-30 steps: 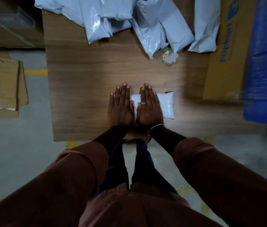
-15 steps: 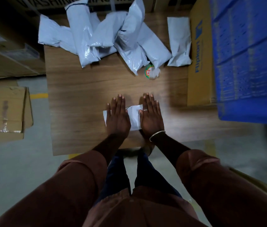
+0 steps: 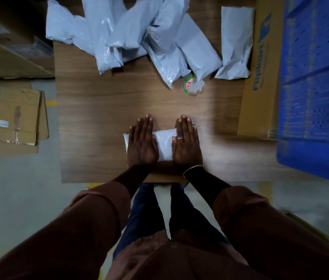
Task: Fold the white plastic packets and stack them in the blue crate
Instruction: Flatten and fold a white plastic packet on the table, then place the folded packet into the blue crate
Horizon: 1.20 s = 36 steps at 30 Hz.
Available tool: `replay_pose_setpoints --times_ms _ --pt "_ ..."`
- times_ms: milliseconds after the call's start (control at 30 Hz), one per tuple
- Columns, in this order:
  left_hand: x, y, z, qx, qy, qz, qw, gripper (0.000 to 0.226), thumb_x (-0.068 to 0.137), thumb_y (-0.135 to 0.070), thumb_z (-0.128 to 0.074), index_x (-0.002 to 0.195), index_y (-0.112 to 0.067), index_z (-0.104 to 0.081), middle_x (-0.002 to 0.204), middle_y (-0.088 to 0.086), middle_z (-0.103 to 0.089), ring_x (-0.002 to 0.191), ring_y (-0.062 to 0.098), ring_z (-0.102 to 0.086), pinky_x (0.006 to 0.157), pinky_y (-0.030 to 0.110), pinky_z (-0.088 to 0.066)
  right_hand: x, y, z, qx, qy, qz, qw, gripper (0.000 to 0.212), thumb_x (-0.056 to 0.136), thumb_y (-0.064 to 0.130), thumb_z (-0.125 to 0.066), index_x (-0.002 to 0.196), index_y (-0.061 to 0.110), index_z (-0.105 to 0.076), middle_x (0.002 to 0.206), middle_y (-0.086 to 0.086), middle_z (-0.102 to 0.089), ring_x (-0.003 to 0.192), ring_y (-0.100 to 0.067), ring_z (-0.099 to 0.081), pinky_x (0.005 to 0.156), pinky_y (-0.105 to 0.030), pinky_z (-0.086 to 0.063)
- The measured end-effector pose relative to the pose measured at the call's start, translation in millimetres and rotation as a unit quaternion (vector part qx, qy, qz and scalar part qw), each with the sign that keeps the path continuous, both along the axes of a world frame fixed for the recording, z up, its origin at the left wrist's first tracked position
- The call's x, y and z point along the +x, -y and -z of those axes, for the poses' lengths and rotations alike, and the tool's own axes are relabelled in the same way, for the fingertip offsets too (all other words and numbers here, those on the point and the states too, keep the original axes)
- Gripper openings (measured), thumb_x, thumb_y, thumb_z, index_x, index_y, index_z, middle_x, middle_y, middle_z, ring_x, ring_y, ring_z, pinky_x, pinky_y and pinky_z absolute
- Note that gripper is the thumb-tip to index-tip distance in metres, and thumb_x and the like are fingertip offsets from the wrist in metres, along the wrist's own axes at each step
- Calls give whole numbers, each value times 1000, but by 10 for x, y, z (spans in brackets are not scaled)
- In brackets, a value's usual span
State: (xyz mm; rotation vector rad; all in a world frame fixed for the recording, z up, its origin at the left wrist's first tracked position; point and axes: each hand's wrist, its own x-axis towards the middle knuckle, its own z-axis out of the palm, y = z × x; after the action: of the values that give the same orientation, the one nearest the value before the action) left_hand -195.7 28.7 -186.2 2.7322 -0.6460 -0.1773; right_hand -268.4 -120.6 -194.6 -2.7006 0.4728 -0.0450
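A folded white plastic packet (image 3: 164, 144) lies flat on the wooden table (image 3: 109, 110) near its front edge. My left hand (image 3: 142, 144) presses flat on the packet's left part, fingers straight. My right hand (image 3: 186, 144), with a ring and a bangle, presses flat on its right end. A heap of several unfolded white packets (image 3: 139, 35) covers the back of the table. The blue crate (image 3: 317, 87) stands to the right of the table.
A Flipkart cardboard box (image 3: 258, 77) stands between the table and the crate. A small round label roll (image 3: 193, 85) lies by the heap. Flattened cartons (image 3: 10, 118) lie on the floor at the left, with more boxes behind them.
My hands have slid apart over the packet, the left one moving left and the right one right. The packet has shifted left on the table. My head view has drifted.
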Motion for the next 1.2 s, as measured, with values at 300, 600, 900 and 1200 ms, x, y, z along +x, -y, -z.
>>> replay_pose_setpoints --times_ms 300,600,900,1200 --pt "9 -5 10 -14 -9 10 1000 54 104 -21 -35 157 -11 -32 166 4 -28 156 23 -21 126 46 -20 2 1 32 0 13 -4 1000 55 102 20 -37 152 -2 -30 161 -18 -27 153 -29 -20 124 -48 -21" --pt "103 -184 -267 -32 -55 69 996 34 105 -29 -46 133 -13 -57 153 9 -46 143 28 -40 122 49 -27 62 -31 -211 -39 -54 -30 997 43 99 19 -45 139 2 -49 153 -18 -42 146 -33 -33 123 -50 -13" --pt "789 -149 -1169 -85 -197 75 974 28 85 -18 -72 113 -20 -75 112 5 -72 106 25 -63 92 32 -44 422 161 -1097 -65 0 -1 998 25 85 37 -54 89 21 -72 91 2 -71 89 -24 -64 85 -36 -40" --pt "2115 396 -2737 -139 -115 230 956 31 77 -32 -84 107 -23 -79 108 -5 -77 101 12 -70 89 30 -53 1153 883 -2718 -40 132 29 990 24 79 43 -77 89 22 -77 92 2 -76 86 -22 -68 82 -38 -53"
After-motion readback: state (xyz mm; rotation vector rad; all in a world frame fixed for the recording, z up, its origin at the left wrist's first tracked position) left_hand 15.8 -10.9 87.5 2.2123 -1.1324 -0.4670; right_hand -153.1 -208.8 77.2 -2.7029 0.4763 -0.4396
